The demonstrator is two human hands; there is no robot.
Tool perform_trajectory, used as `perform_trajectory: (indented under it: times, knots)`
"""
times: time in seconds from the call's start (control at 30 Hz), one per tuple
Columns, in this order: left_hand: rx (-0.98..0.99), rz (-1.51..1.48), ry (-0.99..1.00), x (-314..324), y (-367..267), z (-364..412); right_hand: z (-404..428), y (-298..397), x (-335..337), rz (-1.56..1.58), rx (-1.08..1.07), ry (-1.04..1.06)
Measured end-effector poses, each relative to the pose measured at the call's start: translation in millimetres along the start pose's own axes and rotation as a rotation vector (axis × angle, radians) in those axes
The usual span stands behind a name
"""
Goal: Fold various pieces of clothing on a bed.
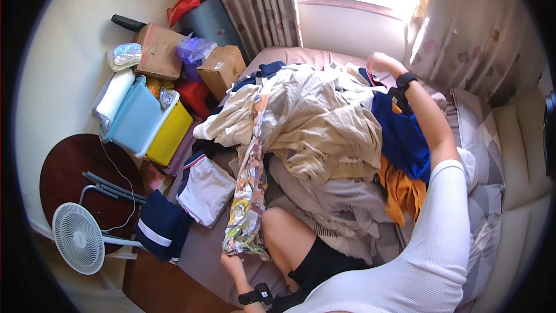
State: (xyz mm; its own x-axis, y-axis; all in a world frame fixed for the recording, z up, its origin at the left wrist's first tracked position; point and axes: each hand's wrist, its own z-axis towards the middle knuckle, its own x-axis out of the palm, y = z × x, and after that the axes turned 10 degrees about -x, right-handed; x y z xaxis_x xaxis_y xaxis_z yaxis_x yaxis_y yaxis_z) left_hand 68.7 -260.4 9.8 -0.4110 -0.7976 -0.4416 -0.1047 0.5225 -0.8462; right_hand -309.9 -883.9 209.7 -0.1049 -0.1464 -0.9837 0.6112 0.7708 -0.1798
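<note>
My left hand grips the lower end of a long patterned cloth, printed in orange, yellow, green and white. That cloth runs away from me over a heap of clothes, its far end lying on a beige garment. Across the heap, my right hand is at a navy garment with red and white trim; whether the fingers hold it is unclear. Below my right forearm lie a royal blue garment and an orange one. Both wrists wear black bands.
A folded white shirt and a folded navy garment lie at the bed's left edge. Beyond stand a white fan, a round tabletop, a blue bin and cardboard boxes. Pillows lie right.
</note>
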Motion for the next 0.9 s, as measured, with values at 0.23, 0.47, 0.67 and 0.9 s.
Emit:
perform_trajectory:
  times: [0.23,0.47,0.67,0.9]
  knots:
    - [-0.047,0.363,-0.085,21,11,26,17,-76,127,0.087,0.138,0.589]
    - [-0.349,0.379,0.208,-22,124,40,68,-84,192,0.162,-0.261,0.531]
    - [-0.321,0.382,0.295,-11,135,42,64,-86,221,0.632,0.529,-0.061]
    - [-0.259,0.239,0.356,-27,89,22,47,-21,70,1.416,0.610,-1.028]
